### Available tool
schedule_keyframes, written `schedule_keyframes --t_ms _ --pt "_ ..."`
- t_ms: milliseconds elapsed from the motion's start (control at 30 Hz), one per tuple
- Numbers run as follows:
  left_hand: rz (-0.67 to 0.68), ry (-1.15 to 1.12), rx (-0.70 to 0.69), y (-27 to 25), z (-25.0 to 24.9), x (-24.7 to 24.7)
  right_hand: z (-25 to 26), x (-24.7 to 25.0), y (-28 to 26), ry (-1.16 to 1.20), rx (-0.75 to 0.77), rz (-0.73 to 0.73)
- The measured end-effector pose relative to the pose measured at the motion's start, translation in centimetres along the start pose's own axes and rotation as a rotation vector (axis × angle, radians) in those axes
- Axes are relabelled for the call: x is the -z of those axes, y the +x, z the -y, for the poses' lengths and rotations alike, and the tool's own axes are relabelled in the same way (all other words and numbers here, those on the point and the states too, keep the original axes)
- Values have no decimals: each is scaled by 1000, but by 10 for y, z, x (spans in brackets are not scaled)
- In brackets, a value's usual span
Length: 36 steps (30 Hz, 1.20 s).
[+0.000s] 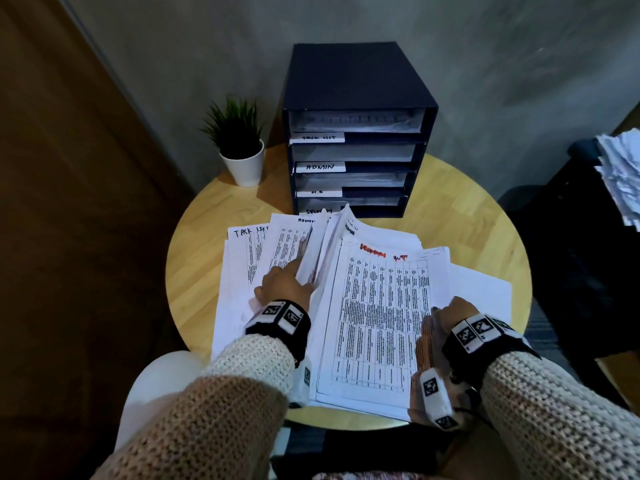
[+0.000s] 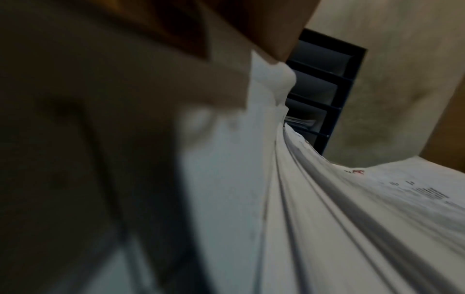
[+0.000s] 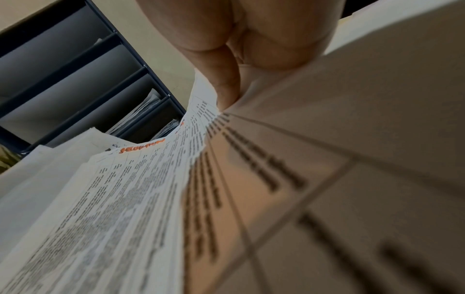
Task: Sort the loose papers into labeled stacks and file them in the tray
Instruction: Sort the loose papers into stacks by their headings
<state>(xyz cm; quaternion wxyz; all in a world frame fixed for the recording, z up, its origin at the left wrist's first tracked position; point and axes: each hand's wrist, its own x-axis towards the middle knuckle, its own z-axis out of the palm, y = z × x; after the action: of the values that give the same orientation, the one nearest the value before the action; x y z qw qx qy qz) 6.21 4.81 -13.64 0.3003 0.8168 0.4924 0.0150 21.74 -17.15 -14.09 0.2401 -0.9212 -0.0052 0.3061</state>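
Sorting step: left hand (image 1: pixel 282 284) fingers lie flat between stacks; right hand (image 1: pixel 446 317) pinches top sheets (image 1: pixel 377 317). Next: file in tray (image 1: pixel 356 133).

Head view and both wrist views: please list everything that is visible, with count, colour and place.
Papers: many sheets, white with printed tables, spread across the table.
Filing tray: one, dark blue, four labelled shelves, back of the table.
Table: one, round, light wood.
Potted plant: one, green in a white pot, left of the tray.
Paper pile: one, white, far right, off the table.
Left hand: pressing into the sheets.
Right hand: gripping the right edge of the sheets.
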Motion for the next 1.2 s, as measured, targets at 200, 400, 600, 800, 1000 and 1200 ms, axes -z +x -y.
schedule_keyframes --t_ms 200,400,600,800,1000,1200 --pt "-8 -13 -66 -5 -5 -1 -3 -2 6 -5 -4 -29" --pt "-29 -2 -134 -14 -8 -8 -2 -2 6 -27 -5 -41" --pt "44 -64 -119 -16 -14 -12 -2 -1 8 -21 -21 -42" --pt "166 -454 -28 -12 -18 -15 -5 -4 13 25 0 -24" --pt "203 -560 37 -13 -24 0 -6 -4 15 -1 -4 -16" --pt "103 -453 -75 -34 -41 -11 -6 -5 19 -35 -4 -15"
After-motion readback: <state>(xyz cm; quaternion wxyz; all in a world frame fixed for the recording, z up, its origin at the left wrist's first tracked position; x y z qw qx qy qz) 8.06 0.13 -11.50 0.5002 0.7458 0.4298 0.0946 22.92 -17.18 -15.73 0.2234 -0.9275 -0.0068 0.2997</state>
